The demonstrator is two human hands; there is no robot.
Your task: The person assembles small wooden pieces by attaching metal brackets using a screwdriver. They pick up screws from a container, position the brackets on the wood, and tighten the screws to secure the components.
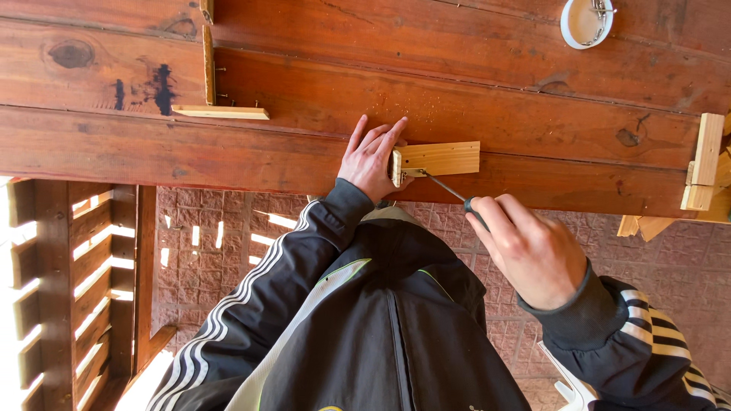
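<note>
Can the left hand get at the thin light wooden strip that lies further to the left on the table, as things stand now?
Probably yes. The left hand rests on the small wooden block, and the table between it and the thin wooden strip shows only bare boards.

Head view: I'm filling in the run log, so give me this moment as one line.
left hand: steadies wood block on table | right hand: grips screwdriver, tip at the block's end | white tub: far edge
</note>
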